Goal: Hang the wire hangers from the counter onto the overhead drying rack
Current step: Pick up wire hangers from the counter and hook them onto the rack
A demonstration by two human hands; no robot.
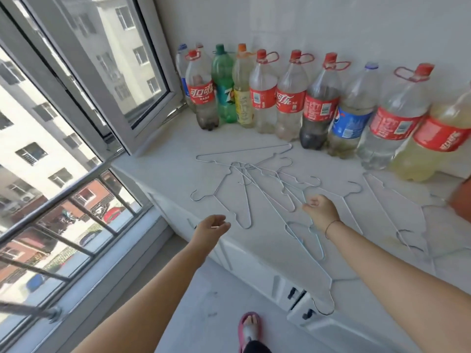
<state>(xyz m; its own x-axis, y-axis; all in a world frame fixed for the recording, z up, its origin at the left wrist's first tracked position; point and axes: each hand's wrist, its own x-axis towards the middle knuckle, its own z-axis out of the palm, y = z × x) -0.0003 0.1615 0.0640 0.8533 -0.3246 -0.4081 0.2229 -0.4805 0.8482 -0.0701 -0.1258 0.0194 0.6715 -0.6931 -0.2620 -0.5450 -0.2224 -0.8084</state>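
Observation:
Several thin silver wire hangers (254, 179) lie tangled and spread across the white counter (178, 159), some reaching its front edge. My right hand (321, 210) is over the middle of the pile, fingers curled and pinched on a hanger wire near its hook. My left hand (211, 228) hovers at the counter's front edge, left of the pile, fingers apart and holding nothing. The overhead drying rack is out of view.
A row of several large plastic bottles (290, 98) stands along the back wall. An open window sash (142, 93) swings in over the counter's left end, with a railing (63, 200) below. A brown object (461, 197) sits at the right edge.

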